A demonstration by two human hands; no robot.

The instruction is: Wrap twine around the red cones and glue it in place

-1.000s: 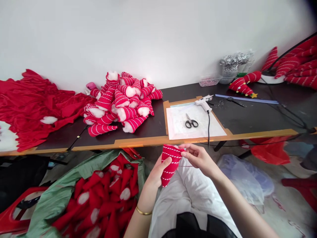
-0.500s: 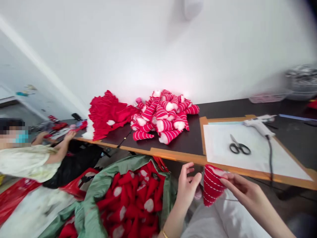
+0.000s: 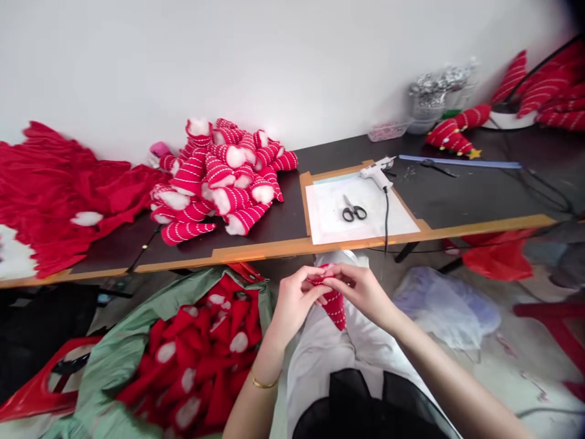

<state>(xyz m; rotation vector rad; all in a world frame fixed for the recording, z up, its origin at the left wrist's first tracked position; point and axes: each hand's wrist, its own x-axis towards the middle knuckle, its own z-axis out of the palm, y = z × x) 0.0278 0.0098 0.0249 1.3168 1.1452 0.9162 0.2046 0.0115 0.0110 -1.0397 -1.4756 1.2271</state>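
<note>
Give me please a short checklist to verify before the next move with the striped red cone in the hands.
1. Both hands on the piece: left hand and right hand pinch the top of the striped red cone. Ok.
2. Cone supported: its tip hangs over the lap, below the table edge. Ok.
3. Scissors lie on the white sheet, closed. Ok.
4. Glue gun rests on the board, cord trailing over the edge. Whether hot: cannot tell.
5. Cone opening closed: hidden by fingers. Cannot tell.
6. Green bag of unfinished red pieces beside the left knee, open. Ok.
</note>
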